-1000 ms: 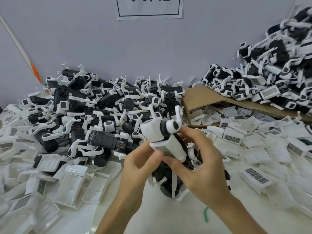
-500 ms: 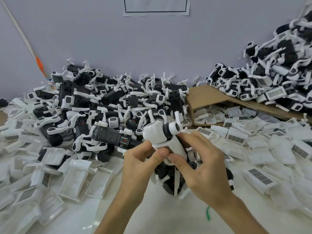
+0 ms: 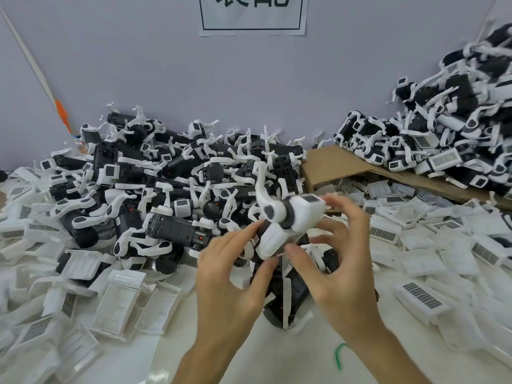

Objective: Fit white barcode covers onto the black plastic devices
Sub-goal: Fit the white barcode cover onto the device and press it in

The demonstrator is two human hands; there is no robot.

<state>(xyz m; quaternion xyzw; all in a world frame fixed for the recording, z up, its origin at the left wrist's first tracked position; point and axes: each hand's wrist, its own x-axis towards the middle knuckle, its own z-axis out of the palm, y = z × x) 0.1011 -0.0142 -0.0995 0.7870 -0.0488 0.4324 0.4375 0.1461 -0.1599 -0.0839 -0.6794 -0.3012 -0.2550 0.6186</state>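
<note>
Head view, hands at centre frame.

Left hand: thumb and forefinger nip the near end of the white cover, the other fingers loose.

Right hand: thumb on the cover's lower edge, fingers arched over the far end of the device, so it is gripped between them.

Change over the last second: you have turned the device about. Its round white knuckle, which pointed toward 2 o'clock, now sits at 10 o'clock. The blocky end has swung to 2 o'clock under your right fingertips. The cover was already on the body a second ago and is still there, now facing you.

Judgement: the cover appears seated. The turn reads as a check or a last press, with this unit close to done. Whether every clip has caught cannot be told.

Outward:
- Another black unit lies on the table at 6 o'clock of your hands.
- The uncovered heap is at 10 o'clock.
- Loose covers are at 3 o'clock.
- The cardboard box is at 1 o'clock.
- The finished heap lies beyond the box at 2 o'clock, likely where this unit goes next.
</note>
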